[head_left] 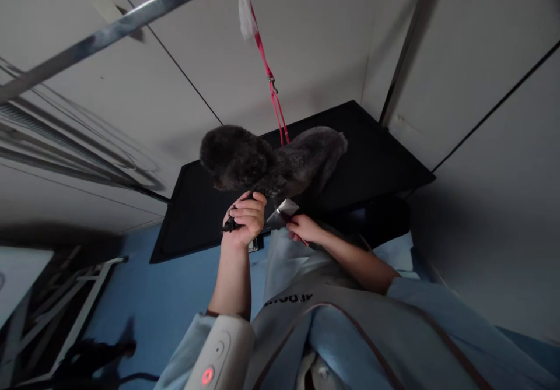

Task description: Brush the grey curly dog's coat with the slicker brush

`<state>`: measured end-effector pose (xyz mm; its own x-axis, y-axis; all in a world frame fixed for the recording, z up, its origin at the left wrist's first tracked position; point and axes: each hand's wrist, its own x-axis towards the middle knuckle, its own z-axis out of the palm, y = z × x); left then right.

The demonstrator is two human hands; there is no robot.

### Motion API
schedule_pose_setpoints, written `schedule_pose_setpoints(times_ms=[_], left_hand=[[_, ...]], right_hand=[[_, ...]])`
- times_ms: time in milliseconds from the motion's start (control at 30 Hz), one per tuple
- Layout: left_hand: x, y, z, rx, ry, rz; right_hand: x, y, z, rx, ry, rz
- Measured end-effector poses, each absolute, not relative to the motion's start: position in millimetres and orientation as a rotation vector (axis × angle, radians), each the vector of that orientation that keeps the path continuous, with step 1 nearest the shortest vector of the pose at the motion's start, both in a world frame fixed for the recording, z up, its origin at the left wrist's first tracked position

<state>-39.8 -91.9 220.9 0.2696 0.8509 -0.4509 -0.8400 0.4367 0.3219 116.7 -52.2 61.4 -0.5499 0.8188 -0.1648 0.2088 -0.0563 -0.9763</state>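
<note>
A dark, curly-coated dog [301, 160] stands on the black grooming table [363, 162], its head toward the left. My left hand [248, 218] is wrapped round one of its front legs, and the dark paw [230, 225] sticks out past my fingers. In my right hand [305, 228] is a slicker brush [287, 207], gripped by its reddish-brown handle. The brush's pale, flat head is close below the dog's chest; whether it touches the fur I cannot tell.
A red leash [265, 58] runs from a metal bar [161, 6] overhead down to the dog. Pale wall panels stand behind the table. At lower left are a white metal frame [83, 314] and a dark animal-like shape [94, 358] on the blue floor.
</note>
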Motion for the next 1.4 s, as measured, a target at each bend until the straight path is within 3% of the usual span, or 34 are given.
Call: schedule_pose_setpoints(times_ms=[67,167,367,533,667,833,1200,1333,1400], left_hand=[[-40,-93,222,-0.023,0.566,1.128],[-41,-92,223,-0.129,0.426,1.106],[-42,-91,222,-0.234,0.222,1.006],[-40,-93,222,-0.245,0.176,0.988],[-39,-96,226,-0.243,0.167,0.981],[-39,-102,233,-0.246,0.166,0.914],[-38,-108,237,-0.32,0.171,0.911],[-38,-109,239,-0.322,0.169,0.912],[-37,-109,239,-0.316,0.19,0.903]], right_hand=[[117,-53,62,-1.052,-1.727,1.6],[119,-46,70,-1.021,-1.708,1.273],[123,-51,73,-1.173,-1.7,1.651],[128,-45,95,-1.083,-1.781,1.148],[138,-53,106,-1.23,-1.958,1.106],[157,-53,130,-0.999,-2.06,0.86],[182,-58,164,-1.022,-2.211,0.754],[198,-51,157,-1.358,-2.089,0.755],[198,-54,158,-1.328,-2.108,0.738]])
